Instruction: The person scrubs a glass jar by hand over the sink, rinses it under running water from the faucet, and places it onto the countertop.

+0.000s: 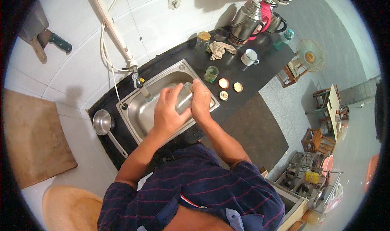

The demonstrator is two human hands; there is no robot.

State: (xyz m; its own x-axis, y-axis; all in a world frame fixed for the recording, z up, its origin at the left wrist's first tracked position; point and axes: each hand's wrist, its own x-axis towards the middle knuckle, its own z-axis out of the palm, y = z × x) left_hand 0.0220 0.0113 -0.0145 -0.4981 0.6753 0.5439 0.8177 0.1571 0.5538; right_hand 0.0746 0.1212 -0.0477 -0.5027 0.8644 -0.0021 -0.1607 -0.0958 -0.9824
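Note:
A clear glass jar [183, 99] is held tilted between both hands over the stainless steel sink [143, 112]. My left hand [169, 110] grips its left side, and my right hand [201, 100] wraps its right end. The faucet [143, 89] is just left of the jar; whether water runs cannot be told. Right of the sink stands a small greenish glass jar [211, 74] without a lid. Near it on the black counter lie three round jar lids, one reddish-rimmed [223, 83], one pale [238, 87] and one with a dark rim [223, 95].
Along the wall stand a gold-lidded glass jar [203, 40], a crumpled cloth [220, 49], a white enamel mug [249, 57] and a steel thermos [246, 21]. A metal ladle [103, 121] lies left of the sink. A cleaver [59, 42] hangs on the wall above a wooden board [36, 136].

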